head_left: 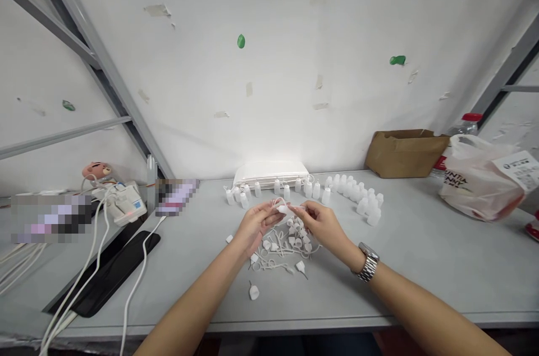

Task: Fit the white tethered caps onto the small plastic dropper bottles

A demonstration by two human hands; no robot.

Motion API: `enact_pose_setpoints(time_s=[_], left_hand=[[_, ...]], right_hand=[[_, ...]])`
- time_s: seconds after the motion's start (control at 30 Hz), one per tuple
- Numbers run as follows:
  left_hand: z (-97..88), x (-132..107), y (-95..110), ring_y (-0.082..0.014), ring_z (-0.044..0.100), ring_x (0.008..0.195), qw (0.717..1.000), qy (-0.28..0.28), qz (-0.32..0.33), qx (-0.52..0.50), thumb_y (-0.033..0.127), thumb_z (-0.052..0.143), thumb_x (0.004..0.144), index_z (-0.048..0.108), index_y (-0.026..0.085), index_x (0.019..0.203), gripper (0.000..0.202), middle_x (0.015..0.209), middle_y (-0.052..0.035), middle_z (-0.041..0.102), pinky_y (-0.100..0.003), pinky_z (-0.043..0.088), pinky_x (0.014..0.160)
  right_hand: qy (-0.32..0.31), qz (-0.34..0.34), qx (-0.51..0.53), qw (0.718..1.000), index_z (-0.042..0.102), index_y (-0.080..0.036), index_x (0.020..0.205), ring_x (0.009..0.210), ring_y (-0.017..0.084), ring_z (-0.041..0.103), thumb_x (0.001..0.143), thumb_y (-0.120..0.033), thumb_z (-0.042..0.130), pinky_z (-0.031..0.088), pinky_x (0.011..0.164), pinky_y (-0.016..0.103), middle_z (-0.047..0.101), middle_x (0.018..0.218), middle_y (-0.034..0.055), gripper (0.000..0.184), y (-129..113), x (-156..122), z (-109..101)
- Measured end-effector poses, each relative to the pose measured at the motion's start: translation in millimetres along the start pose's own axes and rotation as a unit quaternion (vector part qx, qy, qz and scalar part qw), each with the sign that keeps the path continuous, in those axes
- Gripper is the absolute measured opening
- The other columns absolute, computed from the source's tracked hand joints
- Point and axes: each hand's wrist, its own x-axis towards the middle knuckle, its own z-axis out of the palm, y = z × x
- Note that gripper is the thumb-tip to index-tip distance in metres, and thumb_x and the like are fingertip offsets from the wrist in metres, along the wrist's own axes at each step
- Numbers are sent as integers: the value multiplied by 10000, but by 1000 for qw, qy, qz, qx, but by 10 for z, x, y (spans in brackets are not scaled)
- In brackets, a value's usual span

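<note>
My left hand point(256, 225) is closed around a small white plastic cap point(283, 209) with a thin looped strap. From the other side, the fingertips of my right hand point(323, 222) pinch at the same cap; its exact shape is partly covered by fingers. Below both hands lies a loose pile of white caps with straps point(295, 238), several with thin dark tips. One such cap point(254, 291) lies apart near the front. Behind my hands stand several small white bottles point(286, 192), and a cluster of translucent bottles point(353, 190) stands to the right.
A white stack of flat packs point(272, 170) rests against the wall. On the right are a brown cardboard box point(406, 154), a plastic bag point(475, 182) and a red-capped bottle point(470, 120). A power strip point(126, 203), cables and a black phone point(120, 272) occupy the left side.
</note>
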Motion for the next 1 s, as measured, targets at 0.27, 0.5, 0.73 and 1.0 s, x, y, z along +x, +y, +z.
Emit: enact_pose_setpoints(time_s=[0.27,0.5,0.73,1.0], left_hand=[[-59,-9,84,-93,474,518,989,-137,-52,-21,645,357,718,528,142,539,561,504,9,451,-241,419,603],[-21,-55,87,-100,405,491,979,-191,-63,-19,699,248,694,472,158,462,630,443,30,337,-266,391,613],[-34,-46,77,-96,438,532,989,-148,2,28,392,493,793,496,156,487,387,485,28,389,-237,361,618],[-29,-6,42,-89,418,487,975,-72,87,191,396,516,769,532,151,498,365,490,10,486,-221,324,537]], right_hand=[[-12,24,154,988,472,-185,574,352,71,346,766,-537,463,317,366,217,372,422,-53,401,-73,4,-98],[-40,23,156,987,378,-195,511,352,68,347,766,-528,472,300,369,218,377,414,-56,430,-109,-22,-75],[-27,5,89,996,421,-198,547,408,88,367,757,-537,475,315,424,232,393,450,-48,402,-96,-58,-46],[-5,-14,20,1000,453,-193,567,435,95,375,770,-513,478,316,442,231,389,452,-47,379,-44,-56,-11]])
